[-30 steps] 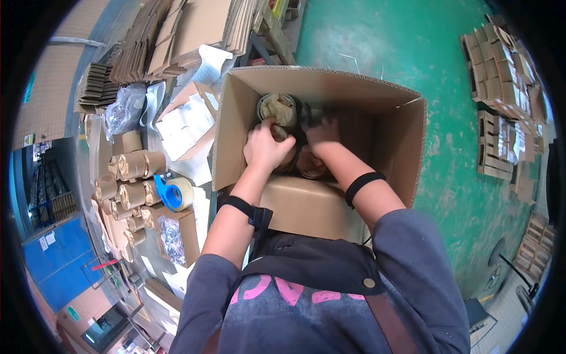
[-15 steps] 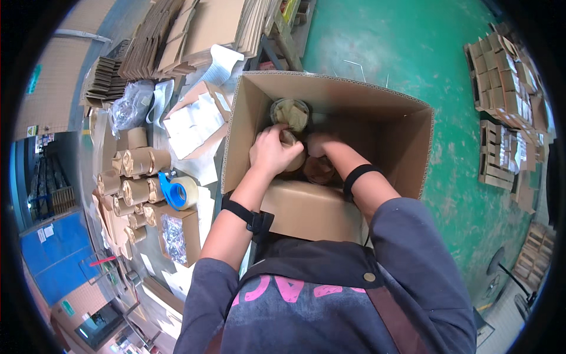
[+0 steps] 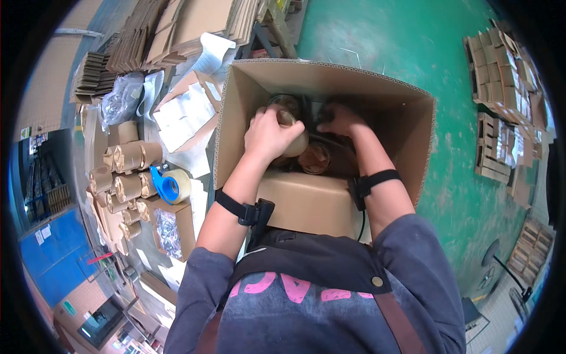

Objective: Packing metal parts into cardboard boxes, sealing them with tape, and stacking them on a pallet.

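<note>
A tall open cardboard box [image 3: 407, 147] stands in front of me with both my hands inside it. At its left side my left hand [image 3: 268, 133] is closed round a brown paper-wrapped roll [image 3: 299, 144], thumb along its top end. Another wrapped roll [image 3: 286, 101] stands behind that hand, partly covered by it. A further wrapped roll [image 3: 313, 158], its paper end folded in, sits upright near the box's front wall. Deeper in the shaded middle is my right hand [image 3: 341, 121], fingers apart and pointing left, with no item visible in them. Shadow hides the box's bottom.
A cardboard flap [image 3: 306, 200] bends toward me. On the left bench are several paper-wrapped rolls [image 3: 132, 156], a blue tape dispenser [image 3: 168, 186], a carton of white sheets [image 3: 187, 115] and a carton with clear plastic [image 3: 168, 230]. Flat cardboard stacks [image 3: 194, 26] lie behind; loaded pallets [image 3: 501, 76] stand right.
My right hand has moved away from the front roll, deeper and to the right, uncovering that roll's top. My left hand has shifted slightly up with its roll. The view has shifted a little.
</note>
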A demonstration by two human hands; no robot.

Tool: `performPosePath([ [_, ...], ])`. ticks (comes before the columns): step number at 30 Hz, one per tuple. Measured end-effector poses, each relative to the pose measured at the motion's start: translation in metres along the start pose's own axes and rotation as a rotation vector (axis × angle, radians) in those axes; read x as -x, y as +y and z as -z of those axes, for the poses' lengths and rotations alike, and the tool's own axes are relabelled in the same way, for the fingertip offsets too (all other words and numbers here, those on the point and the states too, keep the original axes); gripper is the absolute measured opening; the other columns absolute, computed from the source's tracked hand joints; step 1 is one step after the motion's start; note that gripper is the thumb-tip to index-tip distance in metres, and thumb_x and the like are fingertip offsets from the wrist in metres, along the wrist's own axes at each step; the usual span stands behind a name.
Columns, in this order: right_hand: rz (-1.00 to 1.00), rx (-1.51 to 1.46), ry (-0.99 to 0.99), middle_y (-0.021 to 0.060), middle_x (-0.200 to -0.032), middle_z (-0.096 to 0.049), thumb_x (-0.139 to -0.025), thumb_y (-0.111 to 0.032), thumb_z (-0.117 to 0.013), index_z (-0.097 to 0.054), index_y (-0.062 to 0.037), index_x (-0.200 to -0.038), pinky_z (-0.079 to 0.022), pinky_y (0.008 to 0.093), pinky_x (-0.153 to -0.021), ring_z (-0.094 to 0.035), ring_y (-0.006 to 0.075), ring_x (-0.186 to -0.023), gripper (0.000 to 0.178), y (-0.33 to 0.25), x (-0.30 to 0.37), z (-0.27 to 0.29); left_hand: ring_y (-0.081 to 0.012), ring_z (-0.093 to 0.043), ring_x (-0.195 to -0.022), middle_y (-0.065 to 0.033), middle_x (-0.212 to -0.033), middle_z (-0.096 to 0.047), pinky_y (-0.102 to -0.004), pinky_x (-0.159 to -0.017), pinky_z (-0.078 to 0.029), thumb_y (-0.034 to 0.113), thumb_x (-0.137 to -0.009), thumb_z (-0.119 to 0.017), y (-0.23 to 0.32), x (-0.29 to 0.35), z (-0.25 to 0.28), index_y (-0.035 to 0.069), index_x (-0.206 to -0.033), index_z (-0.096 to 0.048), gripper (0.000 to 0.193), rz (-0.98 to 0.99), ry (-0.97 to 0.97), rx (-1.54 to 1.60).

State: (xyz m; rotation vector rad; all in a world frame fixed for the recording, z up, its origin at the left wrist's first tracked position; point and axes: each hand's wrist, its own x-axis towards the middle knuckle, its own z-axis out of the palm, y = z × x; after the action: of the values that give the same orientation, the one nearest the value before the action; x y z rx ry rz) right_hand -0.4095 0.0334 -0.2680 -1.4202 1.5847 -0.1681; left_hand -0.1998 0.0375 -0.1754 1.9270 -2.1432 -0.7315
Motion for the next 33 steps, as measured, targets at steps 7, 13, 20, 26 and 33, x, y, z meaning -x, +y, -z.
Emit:
performPosePath([
  [7,-0.375,-0.224,-0.015,0.0217,-0.117,-0.059,-0.081,-0.025,-0.063,-0.053,-0.0026,-0.126,-0.058,0.0409,-0.069,-0.055,0.0353,-0.113,0.051,0.027,0.001,-0.009,-0.0309,-0.062,-0.091,-0.0203,-0.097,-0.064,-0.0368,-0.083,-0.048,0.036,-0.07,-0.075,0.023,-0.025,-0.03,-0.004,-0.11,-0.057,0.059,0.055,-0.01,0.552],
  [13,-0.402,0.086,0.353,0.0213,-0.121,-0.057,-0.087,-0.019,-0.05,-0.051,0.0031,-0.126,-0.057,0.0405,-0.055,-0.066,0.0334,-0.084,0.045,0.062,-0.004,-0.027,-0.0384,-0.046,-0.113,-0.0229,-0.121,-0.045,-0.0442,-0.094,-0.041,0.038,-0.071,-0.075,0.046,-0.031,-0.101,0.005,-0.119,-0.05,0.063,-0.106,0.074,0.229],
  [20,-0.534,-0.562,0.294,0.018,-0.114,-0.057,-0.084,-0.023,-0.058,-0.05,-0.0029,-0.125,-0.058,0.0465,-0.063,-0.061,0.0353,-0.094,0.046,0.049,0.001,-0.028,-0.0349,-0.04,-0.127,-0.0236,-0.134,-0.04,-0.0479,-0.095,-0.042,0.048,-0.079,-0.063,0.019,-0.025,-0.093,0.01,-0.13,-0.044,0.066,-0.209,-0.207,-0.266],
  [26,-0.43,-0.386,0.347,0.0162,-0.098,-0.06,-0.084,-0.021,-0.056,-0.057,-0.0033,-0.108,-0.055,0.0472,-0.063,-0.062,0.0325,-0.087,0.029,0.077,-0.033,-0.035,-0.0361,-0.061,-0.103,-0.029,-0.108,-0.061,-0.0405,-0.091,-0.047,0.041,-0.083,-0.059,-0.026,0.019,-0.058,-0.012,-0.13,-0.034,0.075,-0.141,-0.774,-0.239],
  [33,-0.369,0.175,0.031,0.0186,-0.084,-0.066,-0.083,-0.02,-0.051,-0.067,-0.0016,-0.085,-0.052,0.0427,-0.061,-0.065,0.0315,-0.077,0.024,-0.004,0.042,0.005,-0.0369,-0.058,-0.106,-0.0251,-0.114,-0.06,-0.0414,-0.091,-0.046,0.042,-0.088,-0.055,-0.028,0.037,-0.022,-0.006,-0.122,-0.05,0.059,-0.036,-0.75,-0.196],
])
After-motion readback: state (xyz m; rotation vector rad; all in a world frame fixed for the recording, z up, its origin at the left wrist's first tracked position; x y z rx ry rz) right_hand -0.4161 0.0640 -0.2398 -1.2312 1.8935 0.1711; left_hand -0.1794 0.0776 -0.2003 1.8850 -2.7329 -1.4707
